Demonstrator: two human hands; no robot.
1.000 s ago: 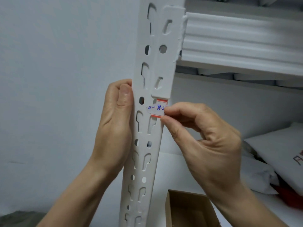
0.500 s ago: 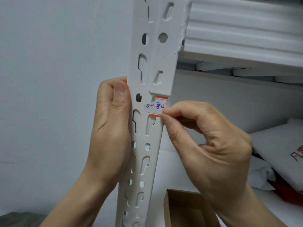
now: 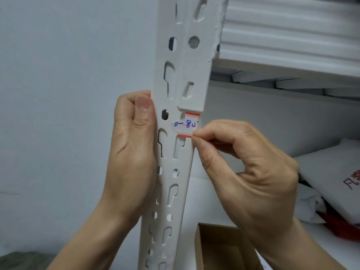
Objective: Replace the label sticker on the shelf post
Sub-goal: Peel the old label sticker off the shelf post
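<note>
A white perforated shelf post (image 3: 171, 172) runs up the middle of the view. On it sits a small white label sticker (image 3: 186, 124) with red bands top and bottom and blue handwriting. My left hand (image 3: 134, 152) grips the post's left edge, thumb pointing up along it. My right hand (image 3: 243, 168) has thumb and forefinger pinched on the sticker's lower right corner at the post's right edge. The sticker's right end is hidden behind those fingertips.
A white shelf beam (image 3: 292, 41) joins the post at the upper right. Below it lie white fabric bags (image 3: 335, 178) with red print and something red (image 3: 337, 228). An open cardboard box (image 3: 222, 248) stands at the bottom, right of the post. A pale wall (image 3: 68, 75) fills the left.
The view has shifted a little, so the post and beam sit higher and closer. Both hands stay on the post and the sticker, with no visible peel.
</note>
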